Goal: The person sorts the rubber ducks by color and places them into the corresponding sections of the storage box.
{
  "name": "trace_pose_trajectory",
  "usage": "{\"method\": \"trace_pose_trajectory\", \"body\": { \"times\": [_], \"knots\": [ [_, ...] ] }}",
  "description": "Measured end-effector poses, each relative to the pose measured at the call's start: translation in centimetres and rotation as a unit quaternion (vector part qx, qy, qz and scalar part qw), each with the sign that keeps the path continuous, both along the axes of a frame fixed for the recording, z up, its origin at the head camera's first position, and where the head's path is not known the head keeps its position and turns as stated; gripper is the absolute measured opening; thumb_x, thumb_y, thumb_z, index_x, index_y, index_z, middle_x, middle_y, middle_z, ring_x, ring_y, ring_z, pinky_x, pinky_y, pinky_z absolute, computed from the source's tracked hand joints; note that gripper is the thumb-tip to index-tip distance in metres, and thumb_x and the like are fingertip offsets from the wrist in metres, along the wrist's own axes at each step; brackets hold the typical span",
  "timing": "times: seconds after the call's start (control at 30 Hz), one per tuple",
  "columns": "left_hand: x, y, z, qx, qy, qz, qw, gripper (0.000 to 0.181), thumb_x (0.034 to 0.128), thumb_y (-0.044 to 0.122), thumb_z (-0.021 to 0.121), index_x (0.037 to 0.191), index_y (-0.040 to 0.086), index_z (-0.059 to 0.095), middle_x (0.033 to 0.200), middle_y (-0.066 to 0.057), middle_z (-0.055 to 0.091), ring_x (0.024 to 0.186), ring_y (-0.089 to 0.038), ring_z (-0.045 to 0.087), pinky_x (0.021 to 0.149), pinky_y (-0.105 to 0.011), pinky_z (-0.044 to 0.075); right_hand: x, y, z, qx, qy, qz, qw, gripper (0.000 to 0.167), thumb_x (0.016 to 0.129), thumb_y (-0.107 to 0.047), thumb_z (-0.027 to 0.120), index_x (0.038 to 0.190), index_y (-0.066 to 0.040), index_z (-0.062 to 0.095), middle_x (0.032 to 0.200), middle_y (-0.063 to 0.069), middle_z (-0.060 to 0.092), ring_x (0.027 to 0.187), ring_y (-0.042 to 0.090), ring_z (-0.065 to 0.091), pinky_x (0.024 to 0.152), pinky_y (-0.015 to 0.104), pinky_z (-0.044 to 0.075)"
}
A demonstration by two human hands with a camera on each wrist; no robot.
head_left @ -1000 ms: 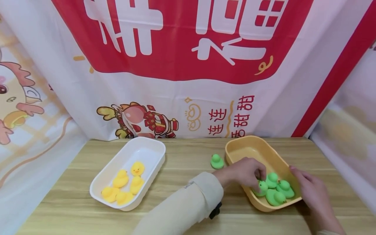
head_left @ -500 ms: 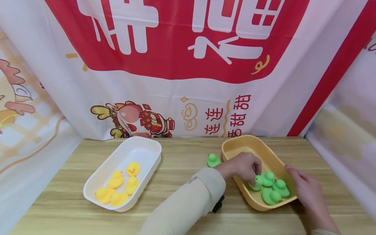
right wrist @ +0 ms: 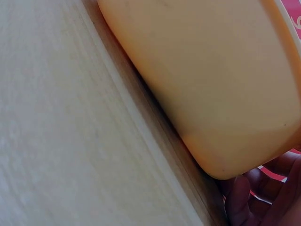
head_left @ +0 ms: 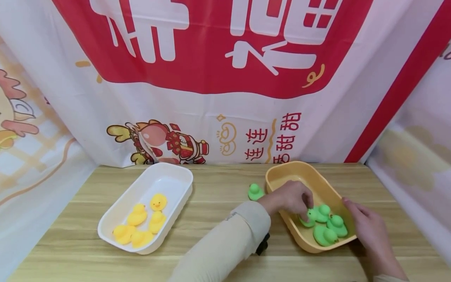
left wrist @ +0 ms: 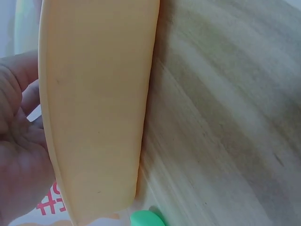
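My left hand (head_left: 295, 197) reaches over the near-left rim of an orange-yellow plastic tub (head_left: 294, 172) and pinches a green rubber duck (head_left: 310, 217) inside it. Several more green ducks (head_left: 325, 235) lie grouped at the tub's near end. On the tub's right side, my right hand (head_left: 371, 231) grips the rim and wall; its curled fingers (right wrist: 239, 195) show at the tub's lower corner in the right wrist view. The left wrist view shows the tub's outer wall (left wrist: 99, 108), with the left hand's fingertips hidden behind it.
One green duck (head_left: 255, 192) sits on the wooden table (head_left: 218, 192) just left of the tub. Farther left stands a white tub (head_left: 176, 172) with several yellow ducks (head_left: 137, 214). A printed cloth (head_left: 225, 102) hangs behind the table's back edge.
The head view has shifted slightly right. Within the tub, the pinched duck and the one beside it have moved slightly toward the back right. Both hands keep their places on duck and tub.
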State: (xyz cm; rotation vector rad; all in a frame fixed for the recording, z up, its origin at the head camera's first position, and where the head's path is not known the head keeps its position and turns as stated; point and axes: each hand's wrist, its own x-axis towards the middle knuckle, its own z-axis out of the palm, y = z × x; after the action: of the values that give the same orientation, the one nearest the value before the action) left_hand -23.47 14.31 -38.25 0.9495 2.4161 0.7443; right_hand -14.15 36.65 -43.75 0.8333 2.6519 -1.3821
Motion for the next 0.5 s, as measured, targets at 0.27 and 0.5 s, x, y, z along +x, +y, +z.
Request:
{"method": "trace_pose_trajectory", "body": {
  "times": [0.27,0.5],
  "knots": [
    [-0.26,-0.13,0.27,-0.007,-0.032,0.016,0.9993,0.023,0.0763,0.010,0.097,0.082,0.019,0.076,0.082,0.012,0.067,0.080,-0.003,0.058,0.070,-0.014,0.049,0.05,0.01,-0.08,0.010,-0.004,0.004,0.9999,0.095,0.105,-0.076,0.034,0.162,-0.001,0.040,0.169,0.038,0.025,0.156,0.059,0.023,0.127,0.073,0.021],
    [-0.46,0.14,0.06,-0.022,-0.024,0.012,0.9994,0.024,0.0763,0.010,0.097,0.085,0.019,0.078,0.084,0.012,0.067,0.083,-0.003,0.058,0.073,-0.013,0.049,-0.11,-0.01,0.14,0.013,-0.004,-0.005,0.9999,0.095,0.105,-0.076,0.036,0.162,-0.001,0.042,0.169,0.037,0.026,0.156,0.058,0.024,0.127,0.072,0.021]
  ]
}}
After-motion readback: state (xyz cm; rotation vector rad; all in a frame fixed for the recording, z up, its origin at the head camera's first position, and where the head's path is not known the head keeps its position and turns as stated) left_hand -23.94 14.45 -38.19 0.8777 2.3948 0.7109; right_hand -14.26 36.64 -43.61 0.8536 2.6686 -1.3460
